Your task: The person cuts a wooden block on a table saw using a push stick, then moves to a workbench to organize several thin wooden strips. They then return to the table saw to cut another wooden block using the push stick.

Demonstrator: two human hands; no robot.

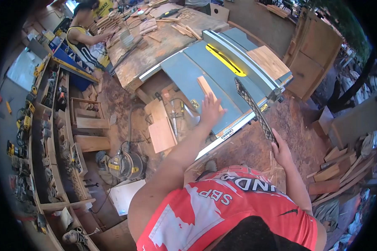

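Note:
My left hand lies over the near end of a small wooden block on the table saw's grey top. Its fingers are stretched and look spread; the palm hides part of the block. My right hand, at the saw's front right corner, is closed around the lower end of a long dark push stick with a lattice pattern. The stick slants up and left over the saw top, its tip close to the yellow throat plate. A metal rip fence runs beside that plate.
A wooden board rests right of the fence. Behind, a workbench carries wood pieces and tools; a person works at its left. Boards and hand tools lie left of the saw, above a vacuum. Scrap wood is piled right.

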